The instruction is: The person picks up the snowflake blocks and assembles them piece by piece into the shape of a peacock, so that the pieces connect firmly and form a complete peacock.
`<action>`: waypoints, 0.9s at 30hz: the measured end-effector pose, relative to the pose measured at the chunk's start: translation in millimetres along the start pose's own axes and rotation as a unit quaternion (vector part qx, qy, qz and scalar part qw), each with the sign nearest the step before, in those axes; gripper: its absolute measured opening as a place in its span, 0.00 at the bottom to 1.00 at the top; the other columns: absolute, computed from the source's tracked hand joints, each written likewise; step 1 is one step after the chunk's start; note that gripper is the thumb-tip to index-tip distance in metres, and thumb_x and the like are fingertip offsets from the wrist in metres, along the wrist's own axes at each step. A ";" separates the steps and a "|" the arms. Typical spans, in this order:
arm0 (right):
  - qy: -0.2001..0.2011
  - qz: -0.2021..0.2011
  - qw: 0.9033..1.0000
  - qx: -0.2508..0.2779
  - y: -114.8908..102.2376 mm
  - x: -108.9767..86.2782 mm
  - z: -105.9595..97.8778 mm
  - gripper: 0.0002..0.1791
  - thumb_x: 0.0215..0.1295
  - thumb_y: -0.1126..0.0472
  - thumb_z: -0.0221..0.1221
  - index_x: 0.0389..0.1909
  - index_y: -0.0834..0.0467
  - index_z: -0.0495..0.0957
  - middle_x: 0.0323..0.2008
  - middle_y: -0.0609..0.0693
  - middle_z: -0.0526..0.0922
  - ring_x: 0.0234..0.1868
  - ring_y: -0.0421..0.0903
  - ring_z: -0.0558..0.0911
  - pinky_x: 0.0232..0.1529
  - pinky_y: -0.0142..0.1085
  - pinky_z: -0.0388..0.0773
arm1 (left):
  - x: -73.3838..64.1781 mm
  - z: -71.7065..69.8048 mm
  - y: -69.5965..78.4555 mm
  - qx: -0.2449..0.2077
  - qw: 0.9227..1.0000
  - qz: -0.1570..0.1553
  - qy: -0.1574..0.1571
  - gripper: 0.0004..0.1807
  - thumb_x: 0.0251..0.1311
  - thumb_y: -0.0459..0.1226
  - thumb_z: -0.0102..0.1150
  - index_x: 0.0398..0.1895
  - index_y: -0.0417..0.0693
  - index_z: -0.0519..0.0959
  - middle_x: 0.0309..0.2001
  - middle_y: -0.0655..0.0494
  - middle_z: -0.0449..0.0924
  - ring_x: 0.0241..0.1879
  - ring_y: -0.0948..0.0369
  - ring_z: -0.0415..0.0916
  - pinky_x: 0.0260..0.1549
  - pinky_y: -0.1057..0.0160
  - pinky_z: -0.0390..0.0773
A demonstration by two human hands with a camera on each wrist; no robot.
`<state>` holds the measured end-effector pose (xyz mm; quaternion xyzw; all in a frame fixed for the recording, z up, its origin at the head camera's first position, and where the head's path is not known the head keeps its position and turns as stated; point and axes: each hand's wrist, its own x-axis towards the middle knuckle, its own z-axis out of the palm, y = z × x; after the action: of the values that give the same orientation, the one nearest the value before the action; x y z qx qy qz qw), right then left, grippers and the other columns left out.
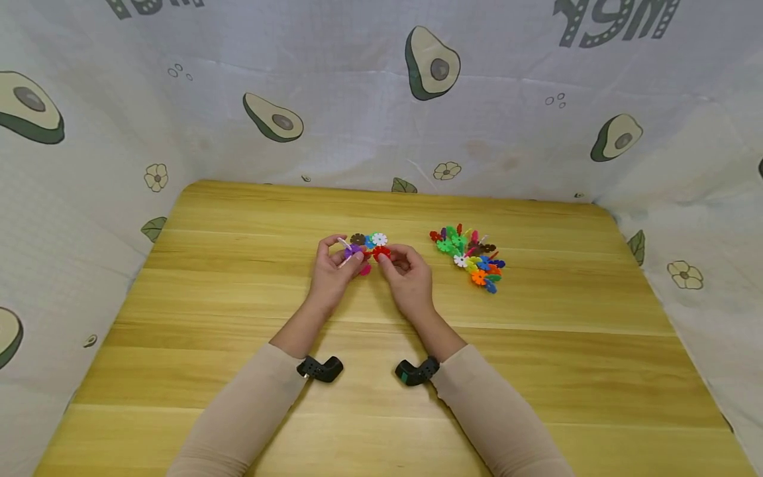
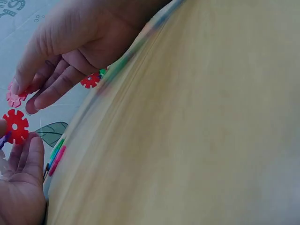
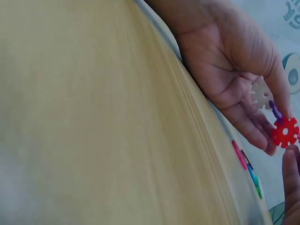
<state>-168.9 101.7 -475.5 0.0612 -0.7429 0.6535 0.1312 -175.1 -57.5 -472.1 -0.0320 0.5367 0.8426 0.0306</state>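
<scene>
Toothed plastic snowflake discs are in both hands, which meet over the table. My left hand holds a small joined piece made of a purple disc, a white disc and a red disc. Between right thumb and fingers, my right hand pinches another red disc. In the left wrist view the two red discs are close together, edge toward edge. Just beyond the hands, a brown disc, a blue disc and a white loose disc lie on the table; a pink disc shows between the hands.
A heap of mixed-colour discs sits on the wooden table to the right of the hands. Behind and at both sides hangs a pale cloth printed with avocados. A black wrist camera is strapped at each sleeve cuff.
</scene>
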 end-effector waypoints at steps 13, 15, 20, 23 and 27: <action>0.022 -0.001 1.000 -0.020 -24.7 -10.9 9.7 0.11 0.64 0.73 0.65 0.45 0.73 0.79 0.35 0.70 0.83 0.31 0.35 0.80 0.35 0.19 0.80 | -3.5 2.5 0.1 0.065 0.996 0.067 -0.004 0.30 0.63 0.21 0.61 0.66 0.42 0.62 0.50 0.43 0.82 0.43 0.68 0.84 0.42 0.73 0.85; 0.023 -0.008 1.000 -0.019 -34.4 -12.9 9.2 0.10 0.64 0.73 0.65 0.43 0.73 0.79 0.34 0.70 0.83 0.31 0.35 0.80 0.35 0.20 0.80 | -3.9 2.0 0.2 0.078 0.994 0.074 -0.005 0.31 0.63 0.21 0.61 0.67 0.41 0.62 0.50 0.43 0.82 0.42 0.68 0.83 0.41 0.74 0.85; 0.021 -0.013 0.999 -0.031 -40.1 -14.5 9.1 0.08 0.64 0.73 0.66 0.40 0.73 0.79 0.33 0.69 0.84 0.29 0.34 0.79 0.33 0.20 0.79 | -5.1 0.5 -1.0 0.130 0.987 0.096 -0.003 0.30 0.63 0.22 0.62 0.67 0.42 0.66 0.54 0.35 0.80 0.42 0.70 0.81 0.40 0.75 0.84; 0.022 -0.007 0.999 -0.038 -35.2 -13.2 9.7 0.08 0.64 0.72 0.66 0.39 0.73 0.79 0.33 0.70 0.84 0.28 0.35 0.79 0.32 0.19 0.77 | -5.8 0.3 -1.3 0.152 0.982 0.113 -0.006 0.30 0.62 0.22 0.63 0.67 0.40 0.67 0.57 0.33 0.80 0.48 0.66 0.80 0.43 0.75 0.83; 0.026 0.001 0.998 -0.050 -20.2 -9.9 11.2 0.08 0.63 0.72 0.67 0.38 0.73 0.79 0.32 0.70 0.83 0.28 0.39 0.78 0.31 0.18 0.76 | -5.5 0.2 -2.2 0.154 0.979 0.132 -0.027 0.31 0.60 0.20 0.63 0.67 0.36 0.66 0.59 0.31 0.79 0.56 0.55 0.80 0.48 0.74 0.83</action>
<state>-155.4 87.1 -460.2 0.0370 -0.7708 0.6173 0.1531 -169.4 -56.5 -473.5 0.0665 0.6586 0.7470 -0.0618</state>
